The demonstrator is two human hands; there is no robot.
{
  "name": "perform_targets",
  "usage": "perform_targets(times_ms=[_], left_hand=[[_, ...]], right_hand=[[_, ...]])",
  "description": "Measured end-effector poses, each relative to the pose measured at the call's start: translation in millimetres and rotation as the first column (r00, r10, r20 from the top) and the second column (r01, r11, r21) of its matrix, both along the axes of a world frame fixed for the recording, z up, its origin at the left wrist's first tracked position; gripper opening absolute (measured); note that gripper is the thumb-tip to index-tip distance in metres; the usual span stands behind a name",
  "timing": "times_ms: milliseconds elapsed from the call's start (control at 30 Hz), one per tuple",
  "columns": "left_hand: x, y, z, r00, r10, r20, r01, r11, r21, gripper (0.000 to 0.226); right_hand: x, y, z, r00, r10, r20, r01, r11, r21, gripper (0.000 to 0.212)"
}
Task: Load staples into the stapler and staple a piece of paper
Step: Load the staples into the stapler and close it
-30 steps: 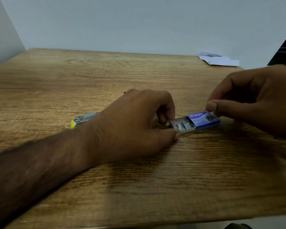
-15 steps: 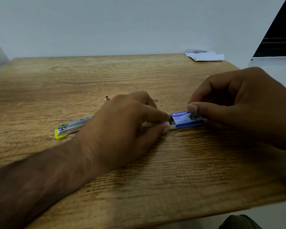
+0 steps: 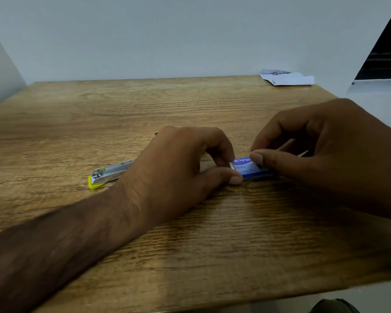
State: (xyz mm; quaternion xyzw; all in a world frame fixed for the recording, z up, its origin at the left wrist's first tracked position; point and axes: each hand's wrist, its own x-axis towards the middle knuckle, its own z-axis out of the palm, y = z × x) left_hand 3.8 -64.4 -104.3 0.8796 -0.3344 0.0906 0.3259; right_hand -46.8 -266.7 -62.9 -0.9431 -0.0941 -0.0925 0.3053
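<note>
A small blue staple box (image 3: 248,169) lies on the wooden table (image 3: 190,105) between my hands. My left hand (image 3: 181,170) pinches its left end, where the grey inner tray barely shows. My right hand (image 3: 325,150) holds the blue sleeve with thumb on top. The stapler (image 3: 110,172), silver with a yellow-green tip, lies open on the table behind my left wrist, partly hidden by it. A piece of white paper (image 3: 287,77) rests at the far right corner of the table.
A tiny metal bit (image 3: 156,133) lies on the table just beyond my left hand. White walls close the table at the back and left. The table's near edge runs along the bottom of the view.
The grey inner tray, pulled out a second ago, has been pushed back into the blue sleeve. My hands have come closer together on the box.
</note>
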Motion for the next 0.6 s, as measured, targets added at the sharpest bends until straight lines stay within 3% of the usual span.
perform_targets(times_ms=[300, 467, 533, 600], left_hand=[[-4, -2, 3, 0.996, -0.088, 0.031, 0.085, 0.992, 0.093, 0.03], [-5, 3, 2, 0.994, -0.112, 0.018, 0.11, 0.992, 0.066, 0.036], [-5, 5, 3, 0.989, -0.146, 0.04, 0.144, 0.988, 0.052, 0.037], [-7, 7, 7, 0.98, -0.159, 0.12, 0.156, 0.987, 0.036, 0.032]], right_hand=[[-3, 12, 2, 0.998, 0.051, -0.036, -0.054, 0.994, -0.092, 0.021], [12, -32, 2, 0.996, -0.022, -0.082, 0.012, 0.992, -0.128, 0.058], [22, -51, 6, 0.997, -0.068, -0.023, 0.064, 0.988, -0.139, 0.056], [25, -48, 22, 0.998, -0.038, -0.049, 0.036, 0.998, -0.042, 0.053]])
